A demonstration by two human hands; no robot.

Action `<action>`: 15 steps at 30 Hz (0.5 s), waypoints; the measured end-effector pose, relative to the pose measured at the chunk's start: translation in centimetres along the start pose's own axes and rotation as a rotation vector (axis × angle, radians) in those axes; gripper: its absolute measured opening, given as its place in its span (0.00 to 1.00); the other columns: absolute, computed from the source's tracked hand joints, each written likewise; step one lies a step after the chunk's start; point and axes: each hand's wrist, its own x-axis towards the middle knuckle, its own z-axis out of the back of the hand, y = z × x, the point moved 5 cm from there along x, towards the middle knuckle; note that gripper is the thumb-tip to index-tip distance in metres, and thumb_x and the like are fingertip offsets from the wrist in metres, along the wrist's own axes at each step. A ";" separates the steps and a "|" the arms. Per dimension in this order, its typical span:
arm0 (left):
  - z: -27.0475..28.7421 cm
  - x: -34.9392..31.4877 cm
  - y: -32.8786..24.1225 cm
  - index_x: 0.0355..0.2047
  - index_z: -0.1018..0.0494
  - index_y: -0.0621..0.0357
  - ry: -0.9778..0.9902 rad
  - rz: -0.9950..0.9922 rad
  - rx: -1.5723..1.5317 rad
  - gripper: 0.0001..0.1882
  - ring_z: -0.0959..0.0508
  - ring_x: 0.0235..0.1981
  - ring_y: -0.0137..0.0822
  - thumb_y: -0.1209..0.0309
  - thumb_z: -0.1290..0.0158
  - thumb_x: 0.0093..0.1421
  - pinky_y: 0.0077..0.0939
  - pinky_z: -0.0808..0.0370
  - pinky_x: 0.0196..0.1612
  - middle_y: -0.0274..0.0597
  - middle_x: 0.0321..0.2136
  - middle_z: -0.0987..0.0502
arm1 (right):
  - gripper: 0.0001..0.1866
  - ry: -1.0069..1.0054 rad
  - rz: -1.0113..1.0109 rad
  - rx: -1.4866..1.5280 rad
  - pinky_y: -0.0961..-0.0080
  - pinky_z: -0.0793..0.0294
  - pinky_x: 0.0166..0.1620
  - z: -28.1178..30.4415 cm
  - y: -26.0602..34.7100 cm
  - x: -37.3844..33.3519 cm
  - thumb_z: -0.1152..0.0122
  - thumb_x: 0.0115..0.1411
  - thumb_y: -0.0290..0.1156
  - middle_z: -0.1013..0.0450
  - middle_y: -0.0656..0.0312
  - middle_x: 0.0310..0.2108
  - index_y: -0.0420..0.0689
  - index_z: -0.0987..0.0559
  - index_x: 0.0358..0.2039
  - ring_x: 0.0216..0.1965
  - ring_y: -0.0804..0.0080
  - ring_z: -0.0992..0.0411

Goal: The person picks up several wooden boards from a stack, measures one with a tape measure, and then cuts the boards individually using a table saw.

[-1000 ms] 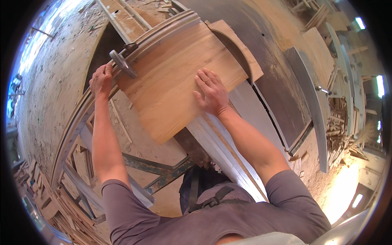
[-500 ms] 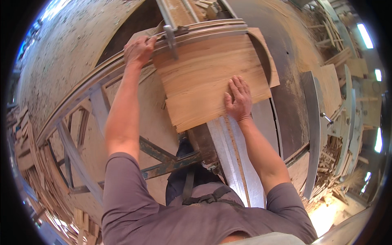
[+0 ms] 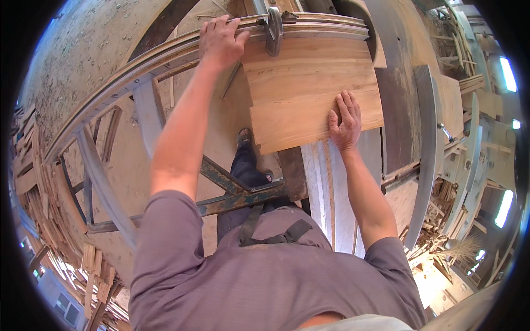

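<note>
A light brown wooden board (image 3: 309, 88) lies flat on a sliding-table saw, its far edge along a long metal fence rail (image 3: 165, 62). My left hand (image 3: 222, 43) bends over the rail at the board's far left corner, thumb apart from the fingers. Close to its right, a metal flip stop (image 3: 274, 32) sits on the rail and overhangs the board. Near the board's right front corner my right hand (image 3: 346, 118) rests flat, its fingers stretched forward on the wood. The saw blade cannot be made out.
The pale metal sliding table (image 3: 320, 187) runs toward me under the board. A dark saw table (image 3: 400, 99) with sawdust lies right of it, with a grey rip fence (image 3: 425, 160) beyond. A steel frame (image 3: 237, 198) crosses by my legs. Wood scraps (image 3: 61, 204) are heaped at left.
The board, rail and both hands appear farther right and higher in the picture, partly as the view shifts. My left hand's fingers look less tightly curled. My feet have come into view.
</note>
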 end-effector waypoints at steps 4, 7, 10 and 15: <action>3.9 -10.0 -5.5 0.63 0.35 0.63 -0.204 0.170 -0.344 0.36 0.34 0.62 0.49 0.64 0.37 0.57 0.43 0.42 0.68 0.52 0.59 0.29 | 0.24 -0.023 -0.021 -0.023 0.58 0.40 0.69 1.0 0.4 -1.9 0.39 0.60 0.34 0.30 0.52 0.62 0.39 0.22 0.56 0.67 0.52 0.36; 2.0 -21.3 -9.6 0.62 0.37 0.69 0.061 0.691 -0.869 0.37 0.28 0.55 0.42 0.71 0.35 0.55 0.36 0.32 0.61 0.50 0.53 0.26 | 0.24 -0.011 -0.016 -0.021 0.58 0.40 0.69 2.4 0.2 -4.8 0.39 0.60 0.34 0.30 0.52 0.62 0.39 0.22 0.56 0.66 0.52 0.36; 1.6 -24.7 -12.5 0.58 0.34 0.68 0.326 0.893 -1.675 0.32 0.25 0.49 0.37 0.73 0.35 0.55 0.31 0.27 0.55 0.44 0.49 0.24 | 0.24 -0.037 -0.034 -0.005 0.56 0.41 0.69 2.6 0.8 -5.0 0.38 0.57 0.35 0.29 0.52 0.61 0.39 0.21 0.54 0.66 0.52 0.35; 3.0 -29.8 -14.9 0.53 0.32 0.69 0.406 0.895 -1.590 0.27 0.22 0.44 0.34 0.76 0.36 0.55 0.30 0.24 0.50 0.46 0.45 0.22 | 0.22 0.065 -0.124 0.042 0.58 0.36 0.66 3.9 -0.2 -7.1 0.36 0.55 0.30 0.26 0.52 0.57 0.41 0.20 0.51 0.63 0.53 0.33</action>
